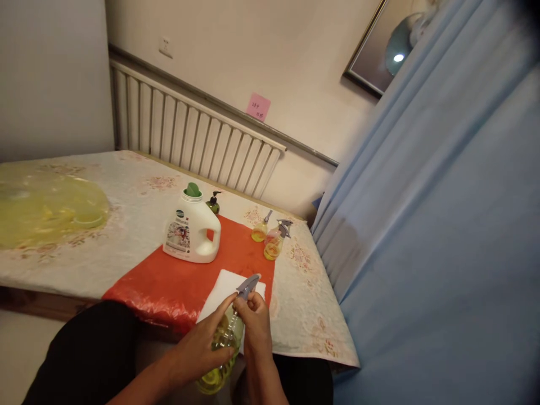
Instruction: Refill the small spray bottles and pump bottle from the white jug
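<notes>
Between my two hands is a clear yellow-green spray bottle [216,378] with a grey trigger head, tilted and held in front of the table edge. My left hand [206,340] wraps round the bottle's body, thumb across its front. At the neck, the fingers of my right hand [256,320] are closed on the grey spray head [248,286]. Some yellow liquid seems to show low in the bottle, though my hand covers part of it. Just behind the hands lies a white sheet [228,279] on a red plastic sheet [169,284].
A white jug [194,230] with a green cap in its mouth stands on the red sheet, a dark pump bottle [214,203] behind it. Several small spray bottles [273,247] holding yellow liquid stand at right. A yellow plastic bag [50,208] lies left. A blue curtain [430,236] hangs right.
</notes>
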`<state>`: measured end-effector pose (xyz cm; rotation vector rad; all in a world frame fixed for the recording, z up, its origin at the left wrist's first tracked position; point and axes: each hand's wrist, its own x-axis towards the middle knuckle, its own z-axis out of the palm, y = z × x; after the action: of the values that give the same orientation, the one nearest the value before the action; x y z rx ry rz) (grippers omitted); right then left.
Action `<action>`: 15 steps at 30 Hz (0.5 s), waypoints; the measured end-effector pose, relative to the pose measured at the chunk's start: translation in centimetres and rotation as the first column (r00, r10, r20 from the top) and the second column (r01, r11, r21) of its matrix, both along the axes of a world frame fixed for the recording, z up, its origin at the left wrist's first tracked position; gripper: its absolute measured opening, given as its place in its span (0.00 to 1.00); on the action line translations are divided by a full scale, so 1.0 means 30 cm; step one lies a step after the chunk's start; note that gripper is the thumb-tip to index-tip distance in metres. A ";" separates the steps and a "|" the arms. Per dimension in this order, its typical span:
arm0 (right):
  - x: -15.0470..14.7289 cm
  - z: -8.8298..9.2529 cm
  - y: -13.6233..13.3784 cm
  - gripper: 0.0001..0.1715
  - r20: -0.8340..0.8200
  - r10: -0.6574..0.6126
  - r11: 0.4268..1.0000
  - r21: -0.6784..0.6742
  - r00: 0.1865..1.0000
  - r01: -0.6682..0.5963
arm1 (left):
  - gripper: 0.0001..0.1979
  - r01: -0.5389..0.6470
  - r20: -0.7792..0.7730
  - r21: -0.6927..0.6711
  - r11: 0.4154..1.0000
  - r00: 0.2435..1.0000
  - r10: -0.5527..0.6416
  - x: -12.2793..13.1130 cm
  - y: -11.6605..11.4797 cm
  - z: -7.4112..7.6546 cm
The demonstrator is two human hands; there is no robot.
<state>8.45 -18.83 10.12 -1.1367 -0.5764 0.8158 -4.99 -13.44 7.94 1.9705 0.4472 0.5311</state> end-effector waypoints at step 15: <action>-0.041 -0.009 0.011 0.14 -0.080 -0.020 0.999 0.037 0.997 0.023 | 0.48 -0.014 -0.012 0.000 1.000 1.000 0.014 -0.005 0.003 0.006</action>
<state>7.22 -18.50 9.85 -1.0693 -0.5108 0.8243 -5.14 -13.34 8.13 1.9731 0.4689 0.5285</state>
